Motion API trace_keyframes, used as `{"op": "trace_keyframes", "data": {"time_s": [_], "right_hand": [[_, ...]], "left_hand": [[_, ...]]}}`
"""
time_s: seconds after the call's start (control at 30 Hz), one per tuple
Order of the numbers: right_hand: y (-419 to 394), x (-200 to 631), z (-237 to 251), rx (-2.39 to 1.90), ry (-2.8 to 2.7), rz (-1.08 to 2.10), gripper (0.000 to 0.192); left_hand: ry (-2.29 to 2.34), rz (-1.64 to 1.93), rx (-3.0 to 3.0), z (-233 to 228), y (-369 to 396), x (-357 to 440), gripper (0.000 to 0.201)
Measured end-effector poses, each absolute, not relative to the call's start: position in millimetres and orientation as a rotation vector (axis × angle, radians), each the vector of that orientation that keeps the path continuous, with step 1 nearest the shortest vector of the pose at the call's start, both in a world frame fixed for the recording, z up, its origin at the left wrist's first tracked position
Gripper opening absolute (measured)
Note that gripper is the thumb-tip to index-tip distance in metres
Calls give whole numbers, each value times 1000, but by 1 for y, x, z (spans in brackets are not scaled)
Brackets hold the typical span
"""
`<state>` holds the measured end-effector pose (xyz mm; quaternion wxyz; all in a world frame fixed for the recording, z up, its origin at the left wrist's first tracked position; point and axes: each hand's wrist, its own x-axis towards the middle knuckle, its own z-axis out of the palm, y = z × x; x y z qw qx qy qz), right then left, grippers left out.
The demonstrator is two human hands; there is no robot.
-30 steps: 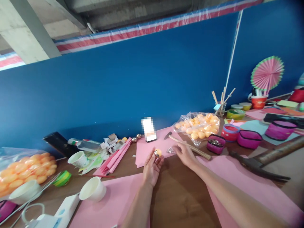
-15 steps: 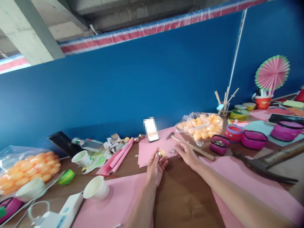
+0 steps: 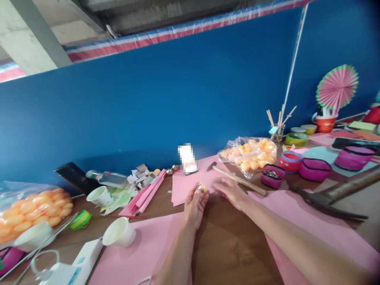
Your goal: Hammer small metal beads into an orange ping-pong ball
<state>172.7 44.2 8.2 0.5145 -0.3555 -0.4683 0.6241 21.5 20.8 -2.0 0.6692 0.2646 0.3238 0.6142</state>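
Observation:
An orange ball (image 3: 204, 187), the size of a ping-pong ball, has shiny silver pieces over part of its surface. My left hand (image 3: 194, 206) is closed around it, with fingers beneath and thumb at the side. Just to the right, my right hand (image 3: 230, 192) hovers close with its fingers bent together; whatever they pinch is too small to make out. The small silver pieces on the table beside it are now hidden by that hand. Behind my right hand lies a wooden-handled hammer (image 3: 237, 179).
A bag of orange balls (image 3: 252, 154) and a purple pouch of metal pieces (image 3: 272, 176) sit to the right, near a larger hammer (image 3: 326, 204). At left are a white cup (image 3: 119, 232), a power strip (image 3: 86, 257) and another ball bag (image 3: 38, 208). A phone (image 3: 187, 160) leans on the wall.
My right hand has moved left, from beside the small silver pile toward the ball. The left hand still holds the ball. The whole view has shifted slightly.

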Motion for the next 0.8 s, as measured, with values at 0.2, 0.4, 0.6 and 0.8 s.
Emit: {"op": "trace_keyframes", "data": {"time_s": [0.2, 0.4, 0.6, 0.8], "right_hand": [[40, 168, 12, -823, -1271, 1452, 21], [39, 167, 11, -814, -1272, 1422, 24], [37, 164, 11, -739, -1301, 1482, 26], [35, 165, 15, -753, -1358, 1459, 23]], "left_hand": [[736, 1358, 634, -1, 20, 22, 34], [717, 1356, 643, -4, 21, 24, 32], [694, 1375, 666, -1, 18, 25, 30], [726, 1394, 691, 1, 17, 27, 29]]}}
